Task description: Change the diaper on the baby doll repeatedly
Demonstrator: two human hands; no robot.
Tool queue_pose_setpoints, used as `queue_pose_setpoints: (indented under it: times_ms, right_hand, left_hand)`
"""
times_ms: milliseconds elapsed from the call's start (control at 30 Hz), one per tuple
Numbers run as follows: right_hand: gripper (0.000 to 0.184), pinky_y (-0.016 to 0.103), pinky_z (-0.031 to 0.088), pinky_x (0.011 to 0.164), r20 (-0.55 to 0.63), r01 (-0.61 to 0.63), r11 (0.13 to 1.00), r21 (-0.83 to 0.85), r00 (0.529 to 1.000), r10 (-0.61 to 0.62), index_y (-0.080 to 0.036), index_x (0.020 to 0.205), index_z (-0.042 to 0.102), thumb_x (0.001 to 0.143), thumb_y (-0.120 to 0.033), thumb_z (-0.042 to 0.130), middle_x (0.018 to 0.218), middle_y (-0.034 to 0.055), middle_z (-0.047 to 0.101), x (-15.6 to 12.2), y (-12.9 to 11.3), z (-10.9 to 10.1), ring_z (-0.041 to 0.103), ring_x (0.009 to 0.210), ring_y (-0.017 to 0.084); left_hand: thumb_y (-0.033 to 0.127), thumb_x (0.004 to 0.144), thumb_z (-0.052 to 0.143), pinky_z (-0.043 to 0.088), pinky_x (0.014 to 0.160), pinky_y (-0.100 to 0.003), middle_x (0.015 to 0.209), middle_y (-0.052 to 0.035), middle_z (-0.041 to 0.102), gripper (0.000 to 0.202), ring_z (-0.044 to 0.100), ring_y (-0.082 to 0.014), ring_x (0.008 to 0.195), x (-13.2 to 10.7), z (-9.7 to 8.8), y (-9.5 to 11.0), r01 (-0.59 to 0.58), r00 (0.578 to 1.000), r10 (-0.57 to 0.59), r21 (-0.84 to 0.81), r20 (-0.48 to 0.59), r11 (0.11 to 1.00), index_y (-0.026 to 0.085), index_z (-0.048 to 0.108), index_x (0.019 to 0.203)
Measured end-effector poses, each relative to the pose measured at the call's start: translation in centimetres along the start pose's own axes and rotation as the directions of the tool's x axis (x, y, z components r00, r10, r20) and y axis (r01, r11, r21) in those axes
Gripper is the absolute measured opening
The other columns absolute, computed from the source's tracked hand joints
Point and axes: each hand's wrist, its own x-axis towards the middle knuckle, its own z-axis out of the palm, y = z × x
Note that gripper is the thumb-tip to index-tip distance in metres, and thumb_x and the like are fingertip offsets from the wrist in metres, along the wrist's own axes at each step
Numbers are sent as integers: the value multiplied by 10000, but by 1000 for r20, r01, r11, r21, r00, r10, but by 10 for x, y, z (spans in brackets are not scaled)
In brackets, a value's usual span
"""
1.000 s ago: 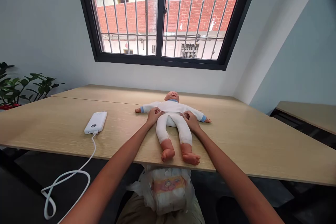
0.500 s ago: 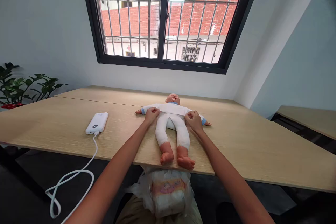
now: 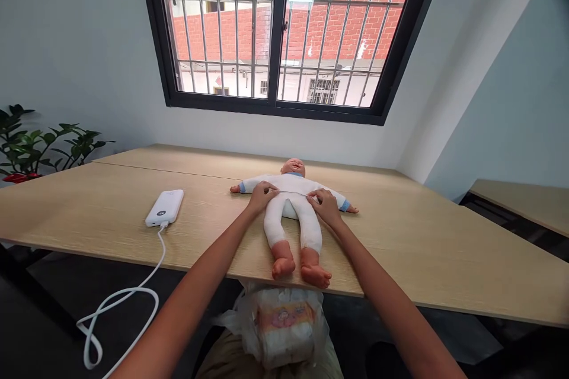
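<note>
A baby doll [image 3: 293, 211] lies on its back on the table, head toward the window and feet at the front edge. It wears a white long-sleeved shirt [image 3: 291, 182] with blue collar and cuffs over white-covered legs. My left hand [image 3: 263, 196] is at the left side of the doll's waist, thumb and fingers closed on the shirt's hem. On the other side, my right hand [image 3: 324, 204] pinches the hem in the same way. The fingertips are small, so the exact grip is hard to make out.
A white power bank [image 3: 165, 208] with a white cable [image 3: 155, 266] hanging over the edge lies left on the wooden table [image 3: 400, 243]. A clear bag of diapers [image 3: 284, 325] rests on my lap. A plant [image 3: 48, 145] stands far left, below the barred window [image 3: 275, 29].
Both hands have moved inward along the shirt's hem, closer to the middle of the doll's waist. The hem now lies flatter; the doll stays in place.
</note>
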Motion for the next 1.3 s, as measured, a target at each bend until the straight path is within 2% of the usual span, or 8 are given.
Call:
queue_pose_setpoints:
  times_ms: [400,700,800,933,1033,1133,1233,1300]
  right_hand:
    - [147,375,382,861,-134,-136,981,-136,984,117,-193,787,614,816,-292,509,935,85,642,6,-2,-3,543,979,264]
    - [114,370,374,882,2,-74,993,-90,997,75,-196,772,594,800,-282,524,889,61,647,3,-10,-3,552,917,231]
    - [144,382,379,899,-47,-75,997,-35,996,73,-196,773,586,812,-323,533,904,71,649,2,-23,-15,559,930,237]
    - [282,337,414,846,-224,-22,987,159,973,57,-195,773,573,874,-450,506,874,62,629,-32,-69,-59,580,880,213]
    - [410,291,415,746,-16,-38,983,178,999,42,-198,685,545,922,-521,461,714,27,605,-93,-110,-95,567,737,179]
    - [558,288,359,604,512,-175,984,-38,842,169,-188,616,561,955,-584,362,601,33,576,-161,-129,-113,520,577,167]
    - [531,341,432,717,699,-250,943,-219,635,330,-175,771,696,904,-628,452,785,96,673,-210,-122,-105,621,757,259]
    - [537,378,460,872,759,-371,926,-70,582,291,-178,1088,696,877,-637,512,1089,124,682,-226,-114,-92,625,997,302]
  left_hand:
    - [269,754,671,451,920,-368,948,-90,662,104,593,-230,956,7,-11,2,130,985,-137,-65,-108,989,166,672,771]
    - [318,727,708,445,898,-351,883,-77,663,154,579,-225,906,0,-14,22,111,982,-120,69,145,991,177,657,696]
    - [270,753,671,444,858,-325,896,-80,659,115,581,-216,900,-1,-18,47,93,990,-105,116,94,989,172,635,704]
    - [314,845,586,414,753,-276,770,-24,612,190,547,-169,766,-48,-31,107,9,994,17,237,-107,971,184,559,709]
    - [459,924,479,343,621,-250,627,10,534,395,471,-137,614,-125,-43,148,8,1000,-12,320,12,947,188,487,637]
    - [581,924,424,278,570,-263,555,-15,542,547,486,-153,555,-205,-49,164,127,902,-314,513,296,849,182,502,558]
    - [697,869,433,357,645,-302,733,-127,686,607,635,-287,744,-253,-48,151,276,760,-587,680,279,679,164,659,686]
    - [722,817,502,406,736,-340,906,-173,729,610,658,-350,897,-263,-43,136,355,720,-636,640,278,682,154,719,860]
